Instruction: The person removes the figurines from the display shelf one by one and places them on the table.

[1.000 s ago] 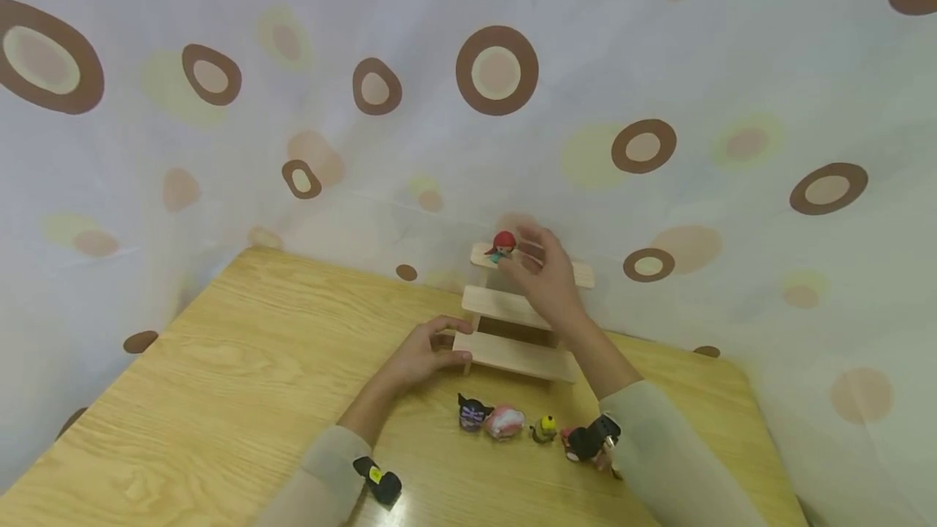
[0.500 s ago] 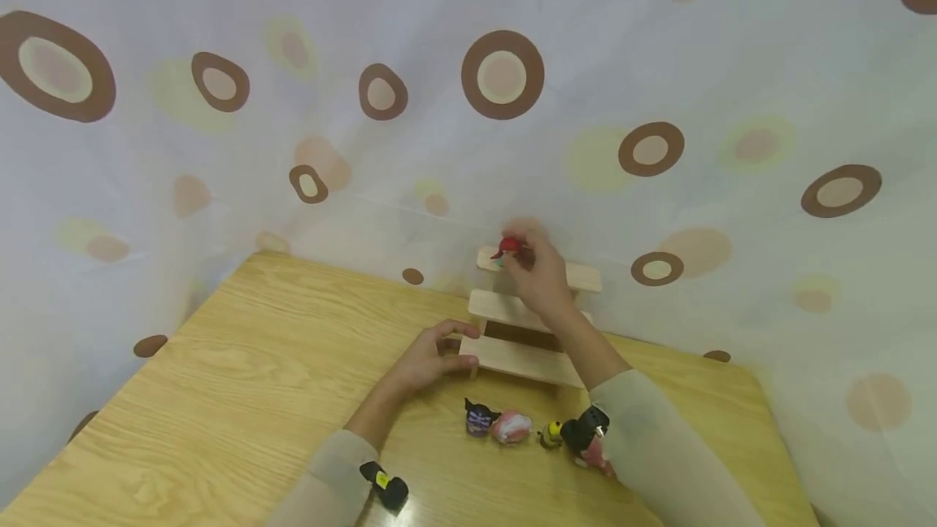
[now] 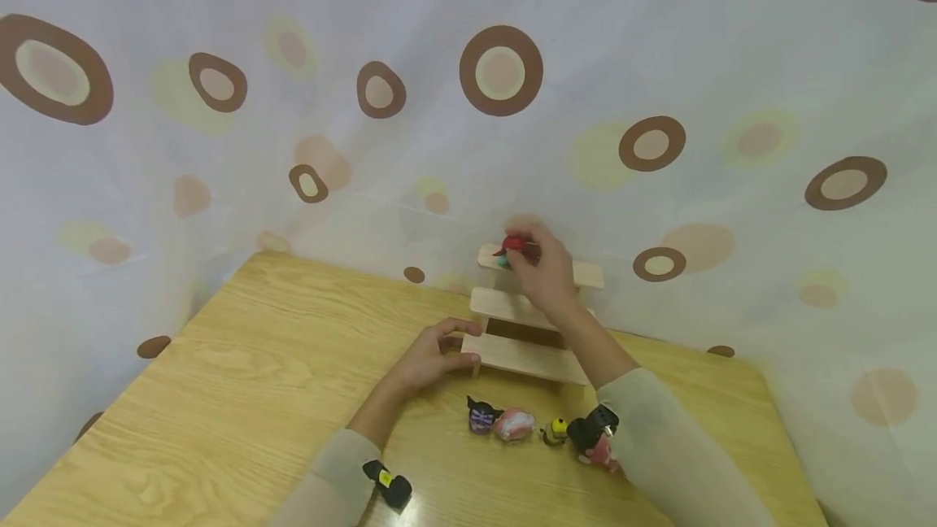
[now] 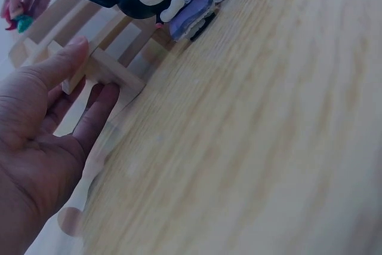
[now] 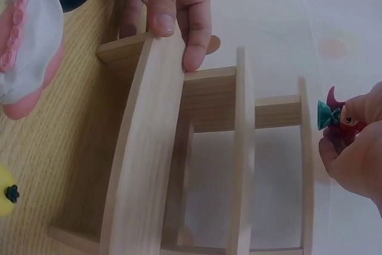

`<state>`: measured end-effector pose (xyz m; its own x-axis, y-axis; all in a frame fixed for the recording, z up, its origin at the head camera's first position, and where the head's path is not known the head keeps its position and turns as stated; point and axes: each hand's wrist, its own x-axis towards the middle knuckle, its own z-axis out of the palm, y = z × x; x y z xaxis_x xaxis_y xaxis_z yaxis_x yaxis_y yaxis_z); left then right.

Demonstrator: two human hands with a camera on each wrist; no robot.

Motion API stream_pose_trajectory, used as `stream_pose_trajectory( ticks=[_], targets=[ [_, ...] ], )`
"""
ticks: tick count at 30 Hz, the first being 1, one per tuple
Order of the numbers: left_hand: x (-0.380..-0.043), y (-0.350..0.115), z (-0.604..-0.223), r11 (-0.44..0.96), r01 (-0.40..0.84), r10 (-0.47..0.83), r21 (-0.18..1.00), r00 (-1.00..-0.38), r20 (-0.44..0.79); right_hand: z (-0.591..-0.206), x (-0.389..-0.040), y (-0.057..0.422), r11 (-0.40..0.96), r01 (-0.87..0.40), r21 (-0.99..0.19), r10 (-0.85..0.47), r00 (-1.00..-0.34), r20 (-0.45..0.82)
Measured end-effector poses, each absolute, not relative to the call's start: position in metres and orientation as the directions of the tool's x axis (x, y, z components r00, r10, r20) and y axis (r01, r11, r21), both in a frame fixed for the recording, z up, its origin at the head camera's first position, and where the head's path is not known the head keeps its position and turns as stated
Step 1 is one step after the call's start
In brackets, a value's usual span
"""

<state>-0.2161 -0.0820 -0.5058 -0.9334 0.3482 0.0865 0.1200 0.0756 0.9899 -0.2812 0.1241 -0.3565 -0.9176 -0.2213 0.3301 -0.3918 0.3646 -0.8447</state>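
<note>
A three-step wooden display rack [image 3: 523, 358] stands against the patterned backdrop. My left hand [image 3: 426, 363] grips the left end of its lowest step, with the thumb [image 4: 68, 61] on the front and the fingers reaching behind. At the top step my right hand [image 3: 547, 273] pinches a small red-haired figurine [image 3: 515, 243] with a teal base, near that step's left end. In the right wrist view the figurine's teal base [image 5: 323, 115] is right beside the top board; whether it touches cannot be told. The fingers hide part of its red hair.
In front of the rack, a row of figurines lies on the wooden table [image 3: 241, 381]: a black-hooded one [image 3: 481, 418], a pink-and-white one [image 3: 516, 424], a yellow-topped one [image 3: 556, 430] and a pink one [image 3: 602, 452] partly behind the right wrist's camera. The backdrop [image 3: 410, 15] rises close behind the rack.
The right hand, earlier spread beside the figurine on the top step, has drawn its fingers in and now pinches it. The left hand stays on the lowest step. The view has shifted slightly.
</note>
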Motion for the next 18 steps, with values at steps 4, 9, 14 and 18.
stream_pose_trajectory(
  ticks=[4,9,14,18],
  targets=[
    [-0.216,-0.082,-0.505,0.080,0.117,0.351,0.990,-0.933,0.082,-0.348,-0.275,0.128,0.322,-0.420,-0.848,-0.237,-0.903,0.357],
    [-0.215,-0.085,-0.505,0.107,0.119,0.334,0.987,-0.939,0.077,-0.343,-0.264,0.133,0.322,-0.418,-0.850,-0.241,-0.904,0.353],
    [-0.219,-0.083,-0.506,0.093,0.121,0.338,0.988,-0.937,0.083,-0.344,-0.249,0.145,0.326,-0.422,-0.846,-0.238,-0.903,0.359],
    [-0.222,-0.076,-0.509,0.084,0.120,0.362,0.989,-0.928,0.082,-0.346,-0.230,0.165,0.302,-0.433,-0.850,-0.242,-0.897,0.371]
  ],
)
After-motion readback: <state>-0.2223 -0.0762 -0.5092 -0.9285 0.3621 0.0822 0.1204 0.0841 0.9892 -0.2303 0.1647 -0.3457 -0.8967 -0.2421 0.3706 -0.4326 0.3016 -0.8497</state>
